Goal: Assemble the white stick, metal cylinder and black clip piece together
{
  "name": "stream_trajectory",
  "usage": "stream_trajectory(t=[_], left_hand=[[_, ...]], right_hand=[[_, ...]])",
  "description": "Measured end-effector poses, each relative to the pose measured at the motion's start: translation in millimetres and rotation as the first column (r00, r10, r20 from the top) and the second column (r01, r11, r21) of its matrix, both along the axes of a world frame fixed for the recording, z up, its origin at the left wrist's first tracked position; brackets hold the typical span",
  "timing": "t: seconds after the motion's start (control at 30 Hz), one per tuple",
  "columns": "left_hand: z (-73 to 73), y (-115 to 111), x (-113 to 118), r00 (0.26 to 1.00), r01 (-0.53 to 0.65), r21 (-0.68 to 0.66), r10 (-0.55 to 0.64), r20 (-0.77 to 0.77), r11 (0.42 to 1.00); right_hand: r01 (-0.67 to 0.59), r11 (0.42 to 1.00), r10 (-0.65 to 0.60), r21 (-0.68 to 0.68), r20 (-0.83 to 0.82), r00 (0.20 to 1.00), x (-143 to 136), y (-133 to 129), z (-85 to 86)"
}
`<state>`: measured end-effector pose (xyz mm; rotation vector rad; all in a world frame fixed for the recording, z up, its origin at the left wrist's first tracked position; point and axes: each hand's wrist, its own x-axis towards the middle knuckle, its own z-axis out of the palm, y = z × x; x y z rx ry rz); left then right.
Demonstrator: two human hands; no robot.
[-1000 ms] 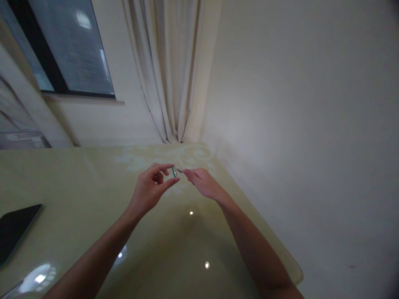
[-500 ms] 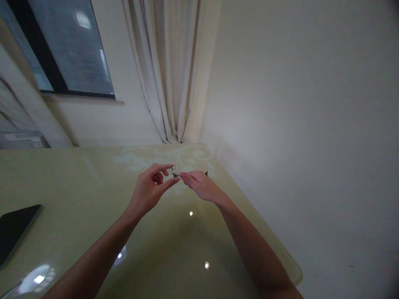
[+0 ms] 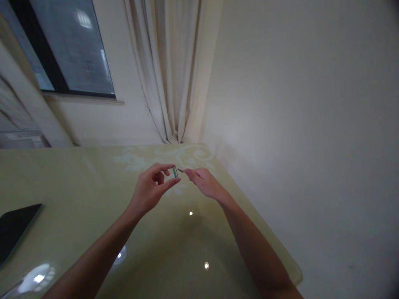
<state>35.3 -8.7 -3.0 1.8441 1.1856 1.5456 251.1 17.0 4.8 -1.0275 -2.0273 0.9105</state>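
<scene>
My left hand (image 3: 150,182) pinches a small, narrow green piece with pale edges (image 3: 175,172) between thumb and forefinger. The piece stands nearly upright above the table, and its exact kind is too small to make out. On the other side of it, my right hand (image 3: 204,182) is closed on a slim dark tool (image 3: 181,170). Only the thin tip shows, pointing left toward the green piece with a small gap between them. The rest of the tool is hidden in my fingers.
Both hands are over a glossy pale-green table (image 3: 93,199). A dark flat device or pad (image 3: 18,222) lies at the left edge. The table's right side runs along a plain wall (image 3: 280,124). Curtains (image 3: 171,74) hang beyond the far edge, beside a window (image 3: 71,50).
My right hand has drawn slightly right, so the tool's tip is now apart from the green piece. The green piece shows more of its face. My left hand has barely moved.
</scene>
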Motion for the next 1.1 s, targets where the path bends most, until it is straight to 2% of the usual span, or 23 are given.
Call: stream_trajectory(t=[0.1, 0.27, 0.43, 0.57, 0.73, 0.87, 1.0, 1.1], left_hand=[[-0.1, 0.1, -0.1, 1.0, -0.002, -0.002, 0.002, -0.003, 1.0], [0.0, -0.3, -0.3, 1.0, -0.005, 0.007, 0.005, -0.009, 1.0], [0.0, 0.1, 0.3, 1.0, 0.002, 0.007, -0.002, 0.007, 1.0], [-0.3, 0.2, 0.6, 1.0, 0.006, 0.005, -0.006, 0.003, 1.0], [-1.0, -0.1, 0.3, 1.0, 0.007, 0.0, -0.007, 0.005, 1.0], [-1.2, -0.5, 0.2, 1.0, 0.002, 0.007, -0.002, -0.006, 1.0], [1.4, -2.2, 0.8, 1.0, 0.006, 0.004, -0.006, -0.006, 1.0], [3.1, -3.5, 0.7, 1.0, 0.005, 0.012, -0.004, -0.014, 1.0]], right_hand=[[-0.06, 0.998, 0.06, -0.023, -0.005, 0.998, -1.4, -2.7, 2.3], [0.012, 1.0, -0.012, -0.004, 0.014, 1.0, -1.0, -0.2, 0.1], [-0.057, 0.997, 0.056, -0.05, -0.007, 0.998, -1.0, 0.7, -2.8], [-0.01, 1.0, 0.01, -0.02, -0.002, 1.0, -1.9, -2.2, 0.2], [-0.07, 0.997, 0.07, -0.009, 0.006, 0.998, -3.1, -3.4, 2.2], [-0.005, 1.0, 0.005, 0.004, 0.008, 1.0, -2.9, -2.9, 2.1], [-0.062, 0.998, 0.062, -0.023, 0.003, 0.998, -3.0, -3.5, 2.8], [-0.03, 1.0, 0.03, -0.003, 0.013, 0.999, -2.5, -2.7, 2.6]])
